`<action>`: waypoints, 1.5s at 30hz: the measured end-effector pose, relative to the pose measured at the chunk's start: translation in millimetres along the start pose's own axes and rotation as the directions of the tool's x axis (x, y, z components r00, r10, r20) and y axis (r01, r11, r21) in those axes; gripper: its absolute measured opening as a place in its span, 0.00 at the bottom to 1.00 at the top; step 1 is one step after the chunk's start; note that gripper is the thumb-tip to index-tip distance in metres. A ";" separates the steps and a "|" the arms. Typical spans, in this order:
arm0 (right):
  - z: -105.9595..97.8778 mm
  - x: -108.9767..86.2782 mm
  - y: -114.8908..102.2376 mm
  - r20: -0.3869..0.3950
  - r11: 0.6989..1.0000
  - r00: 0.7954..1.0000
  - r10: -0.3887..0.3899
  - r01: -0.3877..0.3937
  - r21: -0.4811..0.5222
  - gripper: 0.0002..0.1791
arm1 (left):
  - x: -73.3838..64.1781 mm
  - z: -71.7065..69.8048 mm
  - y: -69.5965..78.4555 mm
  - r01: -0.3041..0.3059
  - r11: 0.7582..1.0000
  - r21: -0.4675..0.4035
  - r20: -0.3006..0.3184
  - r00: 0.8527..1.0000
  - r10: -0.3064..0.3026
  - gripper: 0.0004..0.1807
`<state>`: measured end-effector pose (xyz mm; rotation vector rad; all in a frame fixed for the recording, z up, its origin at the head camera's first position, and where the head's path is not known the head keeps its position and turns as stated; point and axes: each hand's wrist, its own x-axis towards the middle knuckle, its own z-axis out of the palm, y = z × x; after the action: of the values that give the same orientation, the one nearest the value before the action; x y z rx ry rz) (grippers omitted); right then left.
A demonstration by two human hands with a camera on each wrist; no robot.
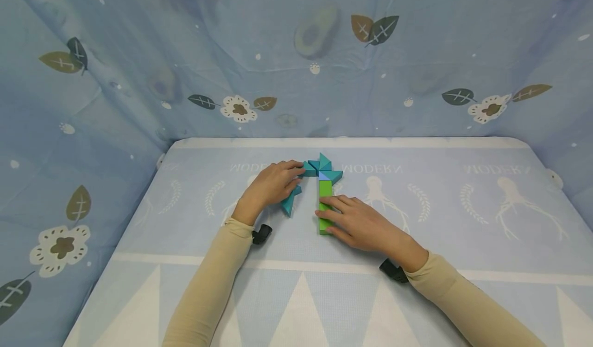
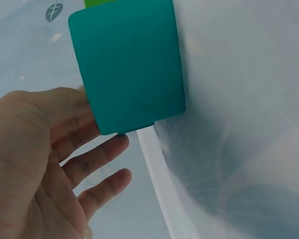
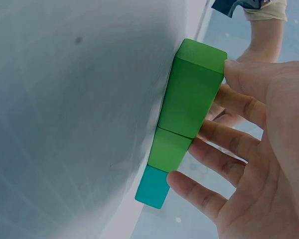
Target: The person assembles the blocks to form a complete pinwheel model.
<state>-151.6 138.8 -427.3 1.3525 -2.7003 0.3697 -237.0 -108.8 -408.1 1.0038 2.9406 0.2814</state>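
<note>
The L hand point(image 1: 273, 179) has its fingertips at the L edge of the teal cluster point(image 1: 325, 165); in its wrist view thumb & index are partly hidden, so I can't tell if it grips. The R hand point(image 1: 356, 223) is relaxed, not clenched, w/ fingers resting across the green bar point(image 1: 326, 188) on the desk point(image 1: 296, 246). The bar's long axis runs fore-aft, w/ the cluster at its far end. A separate teal piece point(image 1: 288, 204) lies b/w L hand & bar, just beside the L hand.
</note>
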 end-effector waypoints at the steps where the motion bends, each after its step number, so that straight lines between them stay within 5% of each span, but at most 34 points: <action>1: 0.5 -0.1 0.2 -0.003 1.000 1.000 -0.002 0.002 -0.002 0.23 | -0.1 0.1 0.2 0.002 1.000 -0.006 -0.002 1.000 -0.002 0.21; 45: 1.1 0.0 0.3 -0.014 1.000 1.000 -0.012 0.012 -0.001 0.23 | 2.8 1.0 2.9 0.004 1.000 -0.001 0.032 0.999 -0.004 0.25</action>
<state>-151.8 138.7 -428.5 1.3598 -2.6795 0.3759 -237.4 -104.7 -408.5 0.9927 2.9128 0.2648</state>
